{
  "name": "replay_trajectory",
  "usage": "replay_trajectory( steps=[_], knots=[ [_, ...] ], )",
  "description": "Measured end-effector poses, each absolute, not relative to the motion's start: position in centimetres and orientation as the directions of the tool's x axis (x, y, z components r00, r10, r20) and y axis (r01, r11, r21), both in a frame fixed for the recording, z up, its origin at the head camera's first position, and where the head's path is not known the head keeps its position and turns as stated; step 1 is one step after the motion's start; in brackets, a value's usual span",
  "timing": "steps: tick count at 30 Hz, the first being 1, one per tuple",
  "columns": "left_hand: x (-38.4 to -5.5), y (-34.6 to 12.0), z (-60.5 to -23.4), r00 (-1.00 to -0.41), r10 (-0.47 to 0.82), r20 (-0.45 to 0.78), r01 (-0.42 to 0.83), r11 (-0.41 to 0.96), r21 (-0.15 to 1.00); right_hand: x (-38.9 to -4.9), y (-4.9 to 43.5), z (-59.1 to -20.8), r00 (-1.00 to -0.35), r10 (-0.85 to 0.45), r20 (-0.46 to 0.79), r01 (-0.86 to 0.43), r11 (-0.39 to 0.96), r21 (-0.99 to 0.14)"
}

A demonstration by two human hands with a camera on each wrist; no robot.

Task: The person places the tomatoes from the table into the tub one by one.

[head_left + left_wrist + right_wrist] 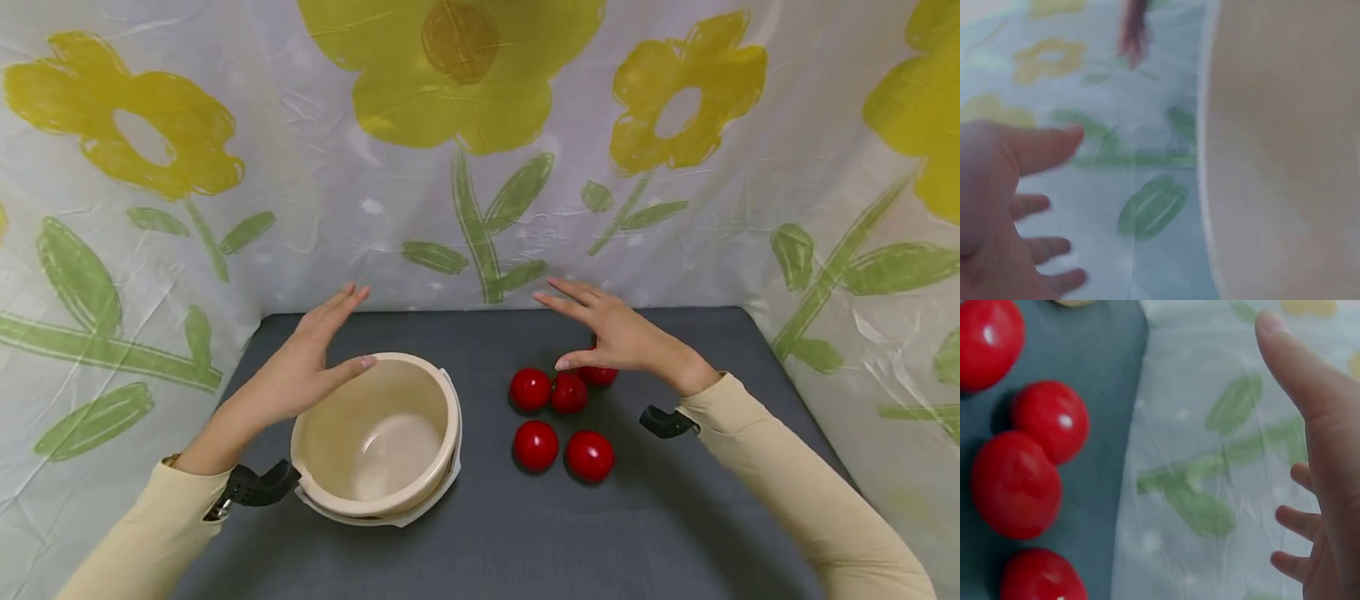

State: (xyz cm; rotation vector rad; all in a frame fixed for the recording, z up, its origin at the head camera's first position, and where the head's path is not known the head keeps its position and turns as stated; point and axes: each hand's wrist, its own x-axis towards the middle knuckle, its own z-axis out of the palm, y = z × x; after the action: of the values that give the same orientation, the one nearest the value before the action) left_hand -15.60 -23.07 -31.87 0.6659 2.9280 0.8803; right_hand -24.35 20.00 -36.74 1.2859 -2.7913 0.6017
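My left hand (303,367) hovers over the left rim of a cream bucket (375,450), its fingers extended and the thumb spread apart. Nothing is in that hand. The bucket stands upright on the dark grey table, and its inside shows bare walls and floor. Several shiny red tomatoes (536,446) lie to the right of the bucket. My right hand (618,333), also with straight fingers and nothing held, is raised over the farthest tomato (598,375) and partly hides it. In the right wrist view its thumb and fingers (1297,525) are spread beside the tomatoes (1016,484).
A pale handle band (453,467) hangs around the bucket's lower right side. The grey tabletop (480,533) ends at a hanging sheet (330,225) printed with yellow flowers, which encloses the back and both sides. Each wrist carries a black strap (258,485).
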Motion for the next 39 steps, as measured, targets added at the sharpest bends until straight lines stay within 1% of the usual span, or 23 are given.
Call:
replay_trajectory(
  steps=[3,5,8,12,15,19,21,26,29,35,39],
  knots=[
    [-14.4,-25.0,-31.6,-0.952,0.295,0.079,0.277,0.724,0.632,-25.1,20.9,-37.0,-0.723,-0.674,0.152,-0.658,0.604,-0.449],
    [-13.5,-26.0,-31.9,-0.971,0.233,0.053,0.207,0.706,0.677,-25.6,21.6,-37.3,-0.765,-0.63,0.133,-0.593,0.61,-0.526],
    [-12.2,-27.2,-32.8,-0.987,0.156,0.036,0.135,0.698,0.703,-26.2,22.6,-38.0,-0.818,-0.565,0.107,-0.499,0.605,-0.62],
    [-11.1,-28.1,-34.6,-0.994,0.11,-0.004,0.072,0.677,0.733,-27.0,23.9,-39.5,-0.853,-0.506,0.125,-0.437,0.564,-0.701],
    [-10.6,-28.5,-36.1,-0.992,0.097,-0.082,-0.007,0.603,0.798,-27.7,24.7,-40.6,-0.87,-0.47,0.149,-0.418,0.546,-0.726],
    [-10.4,-28.9,-37.9,-0.983,0.066,-0.169,-0.111,0.515,0.85,-28.4,25.7,-41.9,-0.903,-0.407,0.136,-0.356,0.535,-0.767],
    [-10.4,-29.1,-38.7,-0.98,0.051,-0.193,-0.145,0.481,0.865,-27.9,25.7,-41.6,-0.915,-0.385,0.12,-0.324,0.525,-0.787],
    [-10.5,-29.6,-39.9,-0.976,0.048,-0.214,-0.181,0.374,0.909,-27.7,26.5,-42.1,-0.941,-0.327,0.085,-0.249,0.501,-0.829],
    [-10.6,-29.8,-40.2,-0.973,0.055,-0.226,-0.2,0.299,0.933,-29.0,27.8,-44.4,-0.955,-0.287,0.08,-0.22,0.496,-0.84],
    [-10.5,-29.8,-40.5,-0.972,0.059,-0.228,-0.213,0.191,0.958,-29.9,29.1,-46.8,-0.962,-0.264,0.071,-0.205,0.525,-0.826],
    [-10.4,-29.7,-40.7,-0.973,0.061,-0.222,-0.211,0.142,0.967,-29.8,29.2,-47.4,-0.972,-0.234,0.028,-0.155,0.548,-0.822]
  ],
)
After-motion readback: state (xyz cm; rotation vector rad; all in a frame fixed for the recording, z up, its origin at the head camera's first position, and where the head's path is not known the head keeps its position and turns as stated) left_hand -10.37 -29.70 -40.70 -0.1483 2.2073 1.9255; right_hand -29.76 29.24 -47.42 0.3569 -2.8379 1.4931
